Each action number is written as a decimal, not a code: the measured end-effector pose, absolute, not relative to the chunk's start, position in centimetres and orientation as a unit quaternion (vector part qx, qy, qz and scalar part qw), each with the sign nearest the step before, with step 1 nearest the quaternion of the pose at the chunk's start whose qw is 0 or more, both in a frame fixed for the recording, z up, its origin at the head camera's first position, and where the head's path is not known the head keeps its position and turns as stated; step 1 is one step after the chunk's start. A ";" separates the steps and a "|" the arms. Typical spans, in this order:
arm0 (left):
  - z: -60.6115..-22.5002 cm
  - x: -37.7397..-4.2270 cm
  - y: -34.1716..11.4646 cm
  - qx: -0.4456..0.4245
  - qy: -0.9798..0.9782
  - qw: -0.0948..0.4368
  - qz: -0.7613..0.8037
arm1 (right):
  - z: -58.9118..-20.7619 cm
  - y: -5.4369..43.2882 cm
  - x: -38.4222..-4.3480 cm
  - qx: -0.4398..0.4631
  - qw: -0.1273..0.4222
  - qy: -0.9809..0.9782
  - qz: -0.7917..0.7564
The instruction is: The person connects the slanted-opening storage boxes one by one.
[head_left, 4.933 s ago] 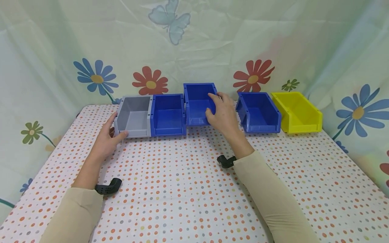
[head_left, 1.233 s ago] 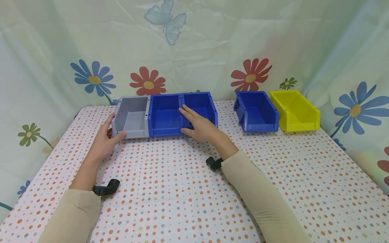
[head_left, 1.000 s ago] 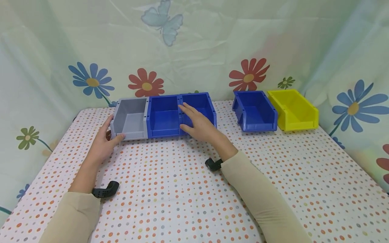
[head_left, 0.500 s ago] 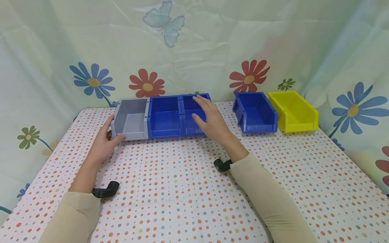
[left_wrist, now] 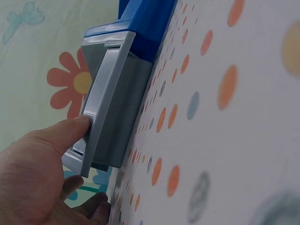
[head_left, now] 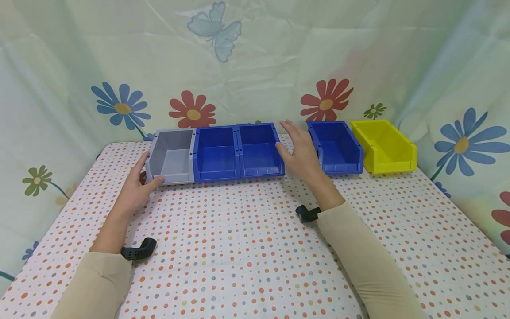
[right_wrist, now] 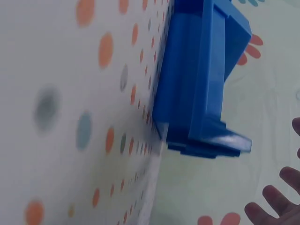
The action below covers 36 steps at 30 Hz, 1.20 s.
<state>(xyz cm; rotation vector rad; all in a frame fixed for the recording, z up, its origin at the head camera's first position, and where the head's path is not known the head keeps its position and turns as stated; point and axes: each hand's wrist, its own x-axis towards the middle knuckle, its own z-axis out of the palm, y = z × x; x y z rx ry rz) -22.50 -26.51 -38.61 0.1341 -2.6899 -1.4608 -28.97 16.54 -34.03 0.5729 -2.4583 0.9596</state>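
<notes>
My left hand [head_left: 134, 188] holds the grey storage bin [head_left: 175, 161] by its front left corner. In the left wrist view the thumb [left_wrist: 70, 133] lies on the bin's front lip, with the other fingers around its side. Two blue bins stand side by side to its right: the middle blue bin [head_left: 217, 166] and the right-hand blue bin [head_left: 260, 165]. Between that row and a separate blue bin [head_left: 338, 167], my right hand [head_left: 304, 155] hovers with fingers spread, holding nothing. The right wrist view has its fingertips [right_wrist: 274, 197] apart from a blue bin [right_wrist: 187, 93].
A yellow bin [head_left: 394, 166] stands beside the separate blue bin on the right. The table [head_left: 223, 257] has a white cloth with coloured dots. Behind it hangs a flowered curtain [head_left: 263, 75]. Each wrist carries a black camera mount [head_left: 141, 249].
The right-hand blue bin, earlier raised in my right hand, now stands against the middle blue bin. My right hand has left it and moved right. The left hand stays on the grey bin.
</notes>
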 end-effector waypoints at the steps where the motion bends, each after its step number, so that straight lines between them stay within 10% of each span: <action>1: -38.6 -22.5 -26.5 0.044 -0.877 0.039 -0.476 | -34.0 16.8 -28.9 0.201 0.222 -0.889 0.346; 36: -38.7 -22.4 -26.7 0.029 -0.883 0.051 -0.465 | -34.2 27.8 -27.9 0.005 0.227 -0.931 0.286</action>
